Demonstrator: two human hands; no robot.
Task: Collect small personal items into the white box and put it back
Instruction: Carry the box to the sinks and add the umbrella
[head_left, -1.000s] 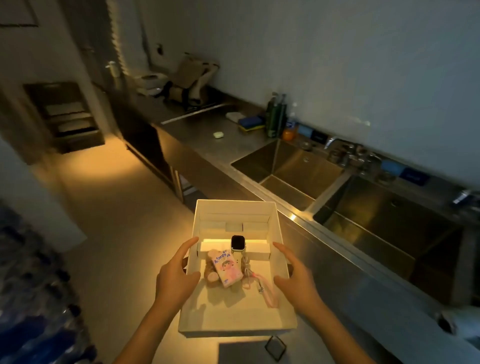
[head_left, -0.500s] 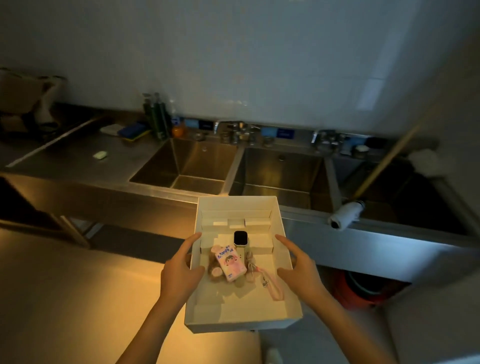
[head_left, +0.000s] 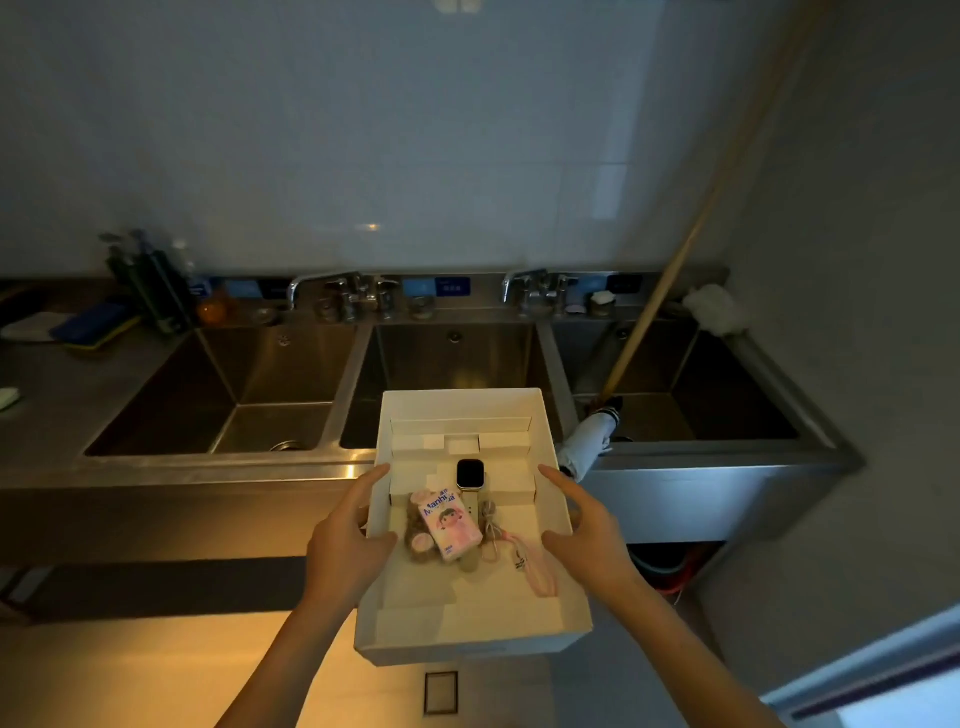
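The left hand (head_left: 345, 540) and right hand (head_left: 592, 535) grip the box (head_left: 462, 647) by its sides, fingers mostly hidden behind it. It hangs before three dim steel sinks (head_left: 275, 374); a watch (head_left: 470, 474) lies inside.

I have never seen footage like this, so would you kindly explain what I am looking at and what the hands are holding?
No machine here: a person wears a camera on the head, looking forward and down, so the single picture shows their own arms. The left hand and right hand grip a white box by its sides, thumbs over the rim. Inside lie a watch, a pink carton on a brown plush toy, and a pink strap. Behind are steel sinks with taps, and a wooden pole leans in the right basin.
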